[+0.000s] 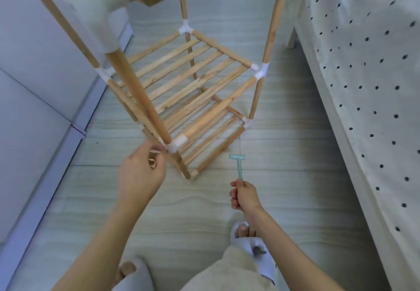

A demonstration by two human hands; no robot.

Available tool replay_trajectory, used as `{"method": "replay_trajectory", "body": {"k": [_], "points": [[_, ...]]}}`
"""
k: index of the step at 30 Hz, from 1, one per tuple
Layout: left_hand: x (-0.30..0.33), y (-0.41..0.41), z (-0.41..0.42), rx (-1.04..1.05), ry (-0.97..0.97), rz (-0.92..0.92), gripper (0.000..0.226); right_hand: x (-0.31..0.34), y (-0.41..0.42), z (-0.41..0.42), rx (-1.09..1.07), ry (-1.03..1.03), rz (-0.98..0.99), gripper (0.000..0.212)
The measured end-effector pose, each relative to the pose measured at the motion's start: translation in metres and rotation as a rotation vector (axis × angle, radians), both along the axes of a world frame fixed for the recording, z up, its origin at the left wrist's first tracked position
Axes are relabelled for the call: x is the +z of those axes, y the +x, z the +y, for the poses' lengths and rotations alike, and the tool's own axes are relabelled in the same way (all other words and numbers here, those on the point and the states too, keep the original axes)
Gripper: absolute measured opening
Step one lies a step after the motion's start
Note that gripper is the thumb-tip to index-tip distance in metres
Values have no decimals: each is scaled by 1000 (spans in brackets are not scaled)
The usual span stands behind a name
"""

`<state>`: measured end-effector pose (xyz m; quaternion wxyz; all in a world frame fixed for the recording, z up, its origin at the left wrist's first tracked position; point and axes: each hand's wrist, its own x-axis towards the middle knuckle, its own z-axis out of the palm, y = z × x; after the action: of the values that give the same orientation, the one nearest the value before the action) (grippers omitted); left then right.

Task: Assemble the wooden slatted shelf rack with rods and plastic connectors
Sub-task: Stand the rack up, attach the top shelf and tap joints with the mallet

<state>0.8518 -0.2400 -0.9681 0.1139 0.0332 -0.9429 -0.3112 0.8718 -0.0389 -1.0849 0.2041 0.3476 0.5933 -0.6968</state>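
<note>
Head view
Rack: the wooden rack stands on the floor ahead of you, with two slatted shelves and upright rods joined by white plastic connectors.
Left hand: your left hand is at the near corner connector; the fingertips are bunched together just beside it, and blur hides whether they pinch it.
Right hand: your right hand has its fingers curled round the handle of a small teal hammer, its head pointing away, near the rack's low front rod without touching.
Surroundings: a dotted bedcover hangs on the right; your slippered foot is nearest.
</note>
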Motion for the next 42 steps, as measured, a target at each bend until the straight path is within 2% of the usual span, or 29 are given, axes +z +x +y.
{"method": "replay_trajectory", "body": {"k": [1,3,4,6,10,14,16,19,21,22,24,25,28,29,30,32,33,34,36,37,38,41,42], "points": [[0,-2,-4,11,-25,-41,17,1,4,-2,11,-6,-11,28],[-1,-12,-7,-135,-117,-155,35,1,8,-4,30,-11,-23,27],[-2,-18,-6,-208,-166,-195,39,2,8,-4,39,-6,-25,27],[-3,-25,2,-227,-257,-250,42,1,6,-2,49,11,-16,25],[-7,-38,35,-225,-466,-156,43,-8,-2,7,2,40,1,24],[-9,-67,78,-398,-372,-63,33,-24,-4,20,-67,114,-20,24],[-17,-83,82,-483,-427,-90,41,-32,-3,31,-30,175,-42,24],[-29,-102,73,-409,-559,-112,54,-45,-8,58,45,221,-70,22],[-32,-107,75,-369,-566,-108,64,-55,-21,80,-95,320,-29,23],[-33,-109,79,-360,-567,-97,64,-60,-29,87,-251,417,-12,25],[-37,-112,90,-334,-563,-65,54,-66,-41,87,-555,598,-47,27],[-39,-114,95,-323,-560,-58,49,-71,-45,75,-585,606,-88,24],[-43,-119,104,-300,-554,-60,45,-91,-43,24,-33,307,-93,25],[-44,-120,105,-299,-558,-57,45,-95,-45,19,-17,249,-111,25],[-45,-122,105,-300,-563,-53,45,-99,-52,22,-136,241,-110,24],[-45,-122,106,-303,-556,-54,45,-99,-57,30,-518,279,-135,24],[-45,-122,106,-304,-554,-56,45,-98,-57,31,-624,290,-166,22],[-45,-122,107,-304,-556,-55,45,-98,-58,27,-617,311,-175,23],[-46,-122,106,-299,-552,-51,45,-96,-51,12,-391,199,-145,26],[-46,-122,104,-299,-548,-49,45,-97,-50,14,-363,165,-153,27],[-46,-122,104,-304,-550,-46,45,-98,-55,22,-415,156,-167,27],[-45,-123,106,-314,-561,-50,45,-101,-62,42,-646,324,-206,29],[-45,-122,106,-309,-560,-54,45,-97,-61,37,-548,319,-203,29]]}}
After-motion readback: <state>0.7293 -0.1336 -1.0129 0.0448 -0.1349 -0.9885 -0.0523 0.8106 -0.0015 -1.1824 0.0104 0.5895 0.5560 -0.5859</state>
